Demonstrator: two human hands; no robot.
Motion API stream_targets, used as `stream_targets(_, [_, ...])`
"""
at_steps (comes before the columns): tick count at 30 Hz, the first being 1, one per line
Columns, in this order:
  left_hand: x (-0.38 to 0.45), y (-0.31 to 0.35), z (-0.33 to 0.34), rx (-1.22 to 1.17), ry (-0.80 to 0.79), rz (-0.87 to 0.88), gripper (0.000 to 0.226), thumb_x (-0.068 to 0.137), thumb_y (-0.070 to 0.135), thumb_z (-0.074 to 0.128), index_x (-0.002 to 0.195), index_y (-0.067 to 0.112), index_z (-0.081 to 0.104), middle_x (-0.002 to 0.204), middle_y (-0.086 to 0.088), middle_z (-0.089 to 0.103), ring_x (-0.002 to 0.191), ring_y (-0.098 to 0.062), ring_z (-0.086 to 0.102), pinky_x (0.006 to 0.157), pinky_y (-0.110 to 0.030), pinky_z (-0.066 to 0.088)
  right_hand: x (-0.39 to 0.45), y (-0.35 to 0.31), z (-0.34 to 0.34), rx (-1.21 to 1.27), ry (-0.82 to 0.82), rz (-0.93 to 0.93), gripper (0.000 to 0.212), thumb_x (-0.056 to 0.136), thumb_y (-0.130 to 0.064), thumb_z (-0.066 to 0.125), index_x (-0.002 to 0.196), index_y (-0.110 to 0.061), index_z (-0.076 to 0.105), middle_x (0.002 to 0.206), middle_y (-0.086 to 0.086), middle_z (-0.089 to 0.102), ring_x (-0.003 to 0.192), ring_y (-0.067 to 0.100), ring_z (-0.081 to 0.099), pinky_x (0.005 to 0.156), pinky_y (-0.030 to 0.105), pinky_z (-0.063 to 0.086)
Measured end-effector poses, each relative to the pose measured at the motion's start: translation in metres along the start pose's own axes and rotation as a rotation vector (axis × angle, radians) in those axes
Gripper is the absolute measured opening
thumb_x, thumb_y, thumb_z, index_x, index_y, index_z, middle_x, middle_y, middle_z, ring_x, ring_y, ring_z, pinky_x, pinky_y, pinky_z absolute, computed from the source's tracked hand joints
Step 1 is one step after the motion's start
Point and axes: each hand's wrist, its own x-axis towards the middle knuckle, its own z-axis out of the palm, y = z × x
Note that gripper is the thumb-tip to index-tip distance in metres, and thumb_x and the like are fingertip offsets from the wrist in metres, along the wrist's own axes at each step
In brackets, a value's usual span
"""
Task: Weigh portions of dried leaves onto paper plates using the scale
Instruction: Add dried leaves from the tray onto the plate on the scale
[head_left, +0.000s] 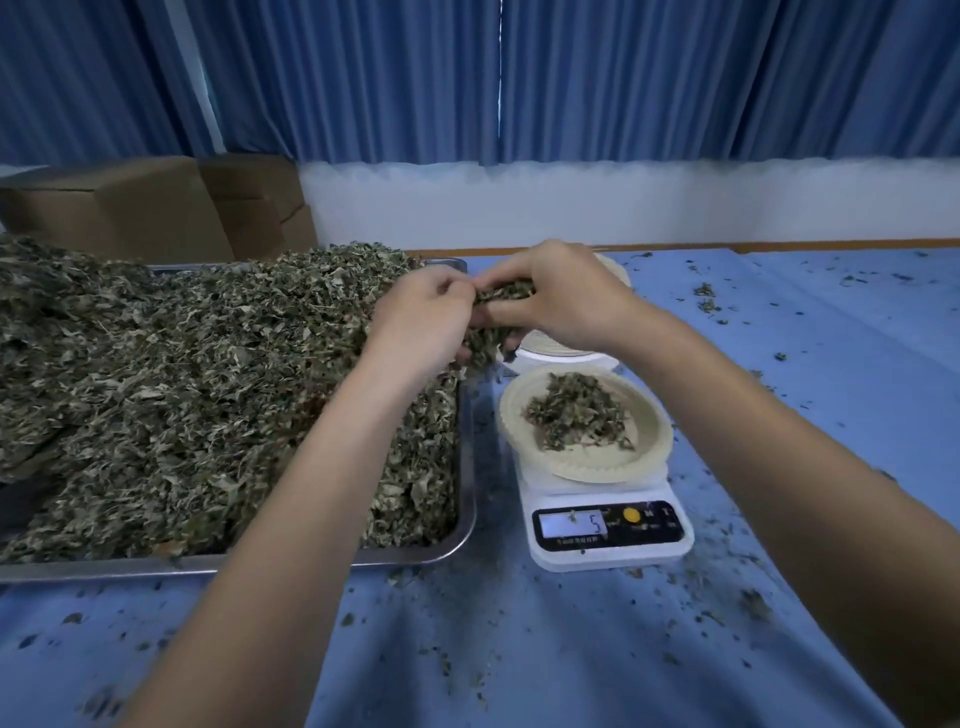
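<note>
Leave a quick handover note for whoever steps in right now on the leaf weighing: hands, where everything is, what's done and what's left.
Hands: left hand and right hand together grip one clump of dried green leaves, held above the right edge of the metal tray.
Things: the silver metal tray heaped with dried leaves sits left; the white digital scale right of it carries a beige paper plate with a small leaf pile. Display shows a 5; other digits unclear. Spare plates are stacked behind the scale.
Done: first leaves on the plate.
Left: add the clump, check the reading, swap plates.
</note>
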Motion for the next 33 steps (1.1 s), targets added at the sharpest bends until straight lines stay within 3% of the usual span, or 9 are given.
stream_targets(3, [0.008,0.019,0.035,-0.055,-0.104,0.007,0.026,0.093,0.02,0.041,0.078,0.025,0.061,0.087,-0.001,0.063,0.086,-0.028,0.067,0.074,-0.043,0.058,-0.012,0.018,-0.029,-0.072,0.002,0.064,0.014,0.077,-0.023,0.074,0.087,-0.032,0.069,0.071,-0.007,0.066,0.043,-0.003,0.06,0.061,0.013,0.049])
stream_targets(7, [0.012,0.018,0.074,0.029,-0.25,-0.04,0.023,0.092,0.021,0.04,0.088,0.017,0.062,0.094,-0.012,0.068,0.087,-0.03,0.067,0.073,-0.042,0.059,-0.028,0.047,-0.046,-0.157,-0.08,0.178,0.022,0.074,-0.02,0.076,0.095,-0.025,0.07,0.055,-0.019,0.061,0.042,-0.002,0.059,0.061,0.016,0.05])
stream_targets(9, [0.012,0.011,0.084,0.117,-0.279,-0.06,0.021,0.09,0.022,0.041,0.091,0.019,0.062,0.1,-0.011,0.068,0.093,-0.03,0.064,0.079,-0.044,0.056,-0.033,0.059,-0.047,-0.187,-0.145,0.217,0.025,0.073,-0.025,0.077,0.095,-0.028,0.068,0.069,-0.015,0.068,0.043,-0.001,0.06,0.067,0.017,0.05])
stream_targets(11, [0.012,0.004,0.089,0.17,-0.259,-0.076,0.02,0.088,0.022,0.042,0.092,0.022,0.062,0.105,-0.009,0.067,0.101,-0.029,0.061,0.086,-0.044,0.053,-0.035,0.069,-0.045,-0.178,-0.174,0.235,0.024,0.071,-0.031,0.077,0.092,-0.03,0.066,0.09,-0.005,0.068,0.04,-0.001,0.059,0.074,0.022,0.05])
stream_targets(12, [0.012,0.001,0.089,0.182,-0.249,-0.083,0.019,0.088,0.022,0.043,0.09,0.024,0.061,0.105,-0.008,0.067,0.101,-0.029,0.061,0.087,-0.043,0.053,-0.035,0.072,-0.045,-0.178,-0.165,0.232,0.023,0.071,-0.034,0.077,0.091,-0.029,0.066,0.091,-0.004,0.066,0.039,-0.002,0.057,0.074,0.023,0.049])
stream_targets(16, [0.01,-0.005,0.089,0.199,-0.25,-0.084,0.022,0.087,0.023,0.044,0.073,0.03,0.059,0.097,-0.007,0.068,0.094,-0.028,0.063,0.084,-0.045,0.054,-0.031,0.079,-0.039,-0.241,-0.094,0.18,0.026,0.077,-0.039,0.07,0.089,-0.016,0.068,0.063,-0.01,0.055,0.043,-0.012,0.05,0.055,0.011,0.04])
stream_targets(18, [0.008,-0.006,0.088,0.173,-0.247,-0.09,0.025,0.087,0.021,0.045,0.07,0.032,0.058,0.097,-0.007,0.068,0.092,-0.028,0.064,0.085,-0.045,0.054,-0.029,0.081,-0.034,-0.262,-0.066,0.15,0.025,0.083,-0.037,0.065,0.09,-0.013,0.066,0.061,-0.014,0.05,0.049,-0.017,0.048,0.056,0.011,0.038])
stream_targets(24, [0.008,-0.001,0.08,0.08,-0.224,-0.036,0.027,0.08,0.014,0.045,0.077,0.035,0.06,0.104,-0.003,0.069,0.1,-0.026,0.062,0.091,-0.044,0.051,-0.023,0.076,-0.035,-0.238,0.111,0.051,0.021,0.086,-0.032,0.062,0.09,-0.012,0.067,0.079,-0.007,0.059,0.07,0.008,0.048,0.062,0.005,0.034])
stream_targets(33, [0.013,0.011,0.079,0.019,-0.174,0.065,0.02,0.083,0.019,0.048,0.07,0.03,0.06,0.08,-0.005,0.069,0.087,-0.031,0.067,0.08,-0.05,0.054,-0.021,0.067,-0.037,-0.22,0.162,0.01,0.019,0.085,-0.03,0.063,0.089,-0.013,0.068,0.081,-0.004,0.062,0.075,0.01,0.051,0.064,0.006,0.034])
